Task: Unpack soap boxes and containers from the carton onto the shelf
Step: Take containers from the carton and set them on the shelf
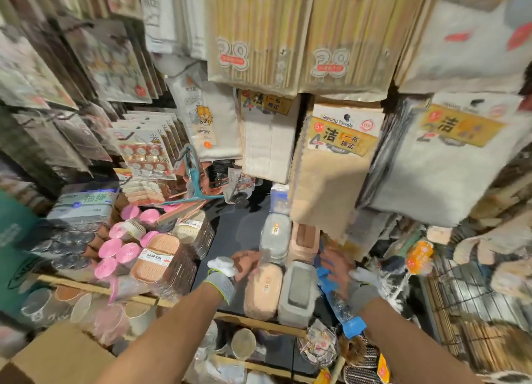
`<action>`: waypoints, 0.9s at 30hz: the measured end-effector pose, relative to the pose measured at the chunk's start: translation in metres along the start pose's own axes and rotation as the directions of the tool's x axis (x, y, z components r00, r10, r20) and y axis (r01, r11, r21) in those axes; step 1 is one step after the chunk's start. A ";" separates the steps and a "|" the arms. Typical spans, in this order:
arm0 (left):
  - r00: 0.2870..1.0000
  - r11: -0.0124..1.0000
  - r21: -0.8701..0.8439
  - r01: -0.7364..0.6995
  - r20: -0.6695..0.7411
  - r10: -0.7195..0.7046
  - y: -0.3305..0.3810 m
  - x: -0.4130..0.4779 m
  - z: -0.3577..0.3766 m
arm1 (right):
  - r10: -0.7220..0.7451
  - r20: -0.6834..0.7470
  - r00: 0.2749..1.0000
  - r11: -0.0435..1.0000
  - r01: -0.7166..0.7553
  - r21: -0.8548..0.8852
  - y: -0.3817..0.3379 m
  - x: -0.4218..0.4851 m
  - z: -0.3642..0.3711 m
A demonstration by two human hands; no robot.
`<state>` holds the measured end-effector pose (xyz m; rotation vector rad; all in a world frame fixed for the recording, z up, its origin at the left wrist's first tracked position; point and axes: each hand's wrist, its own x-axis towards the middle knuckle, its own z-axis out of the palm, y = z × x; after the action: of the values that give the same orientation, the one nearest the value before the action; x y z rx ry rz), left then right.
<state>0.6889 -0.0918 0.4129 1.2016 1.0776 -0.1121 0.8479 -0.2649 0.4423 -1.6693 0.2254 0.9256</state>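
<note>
At wooden shelf front [253, 320]: peach oval soap box [263, 290] beside grey rectangular container [299, 293], long axes pointing away from me. My left hand [230, 271] and right hand [342, 271] flank them. Grips blurred, can't tell.

Soap boxes [157, 264] L of containers [298, 293]

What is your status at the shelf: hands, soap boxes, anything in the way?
Left hand on peach soap box, right hand by grey container; grip on both too blurred to call. Both boxes on shelf front. Beige towel hangs low behind.
</note>
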 end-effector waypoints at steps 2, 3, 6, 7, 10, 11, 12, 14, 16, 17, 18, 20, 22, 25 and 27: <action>1.000 1.000 -0.020 0.002 -0.030 -0.002 -0.002 -0.013 -0.001 | -0.074 0.023 0.997 0.997 0.074 0.000 0.005 -0.005 -0.001; 0.999 1.000 -0.014 -0.004 -0.043 0.003 -0.001 -0.027 -0.001 | -0.096 0.029 0.995 0.995 0.096 0.007 0.003 -0.011 -0.002; 0.999 0.999 -0.046 0.010 -0.036 -0.011 -0.007 -0.053 -0.007 | -0.118 0.075 0.990 0.993 0.119 -0.013 -0.001 -0.032 -0.001; 0.999 0.998 -0.056 0.009 -0.052 -0.012 -0.008 -0.059 -0.012 | -0.103 0.107 0.989 0.993 0.108 -0.040 -0.003 -0.041 0.001; 0.996 0.993 -0.117 0.010 -0.086 -0.020 -0.011 -0.076 -0.028 | -0.079 0.174 0.981 0.993 0.093 -0.074 -0.007 -0.064 0.008; 0.997 0.991 -0.133 0.004 -0.082 -0.016 -0.011 -0.082 -0.034 | -0.082 0.182 0.980 0.991 0.099 -0.087 -0.008 -0.073 0.011; 0.997 0.989 -0.151 0.006 -0.069 -0.017 -0.010 -0.089 -0.037 | -0.086 0.193 0.977 0.989 0.107 -0.100 -0.007 -0.078 0.013; 0.998 0.992 -0.127 -0.009 -0.062 0.001 -0.010 -0.100 -0.045 | -0.123 0.227 0.966 0.978 0.157 -0.140 -0.003 -0.092 0.019; 0.995 0.988 -0.146 -0.045 -0.089 0.033 -0.013 -0.112 -0.055 | -0.138 0.250 0.958 0.973 0.179 -0.146 0.003 -0.107 0.029; 0.992 0.981 -0.178 -0.076 -0.108 0.058 -0.017 -0.121 -0.061 | -0.143 0.252 0.957 0.974 0.181 -0.134 0.006 -0.115 0.036; 0.988 0.975 -0.195 -0.106 -0.128 0.082 -0.022 -0.127 -0.068 | -0.135 0.250 0.959 0.977 0.171 -0.125 0.008 -0.122 0.042; 0.981 0.968 -0.201 -0.148 -0.150 0.119 -0.031 -0.141 -0.081 | -0.061 0.304 0.951 0.990 0.096 -0.103 0.012 -0.136 0.055; 0.977 0.963 -0.204 -0.177 -0.155 0.146 -0.043 -0.157 -0.098 | -0.015 0.358 0.934 0.992 0.059 -0.114 0.020 -0.158 0.068; 0.973 0.959 -0.214 -0.186 -0.173 0.150 -0.068 -0.177 -0.127 | -0.141 0.292 0.946 0.965 0.197 -0.170 0.043 -0.191 0.092; 0.976 0.959 -0.213 -0.188 -0.149 0.159 -0.086 -0.191 -0.145 | -0.224 0.263 0.938 0.944 0.276 -0.180 0.060 -0.216 0.107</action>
<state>0.4484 -0.0990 0.4970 1.1021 1.0615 0.2233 0.6193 -0.2571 0.5398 -1.7145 -0.2571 0.9704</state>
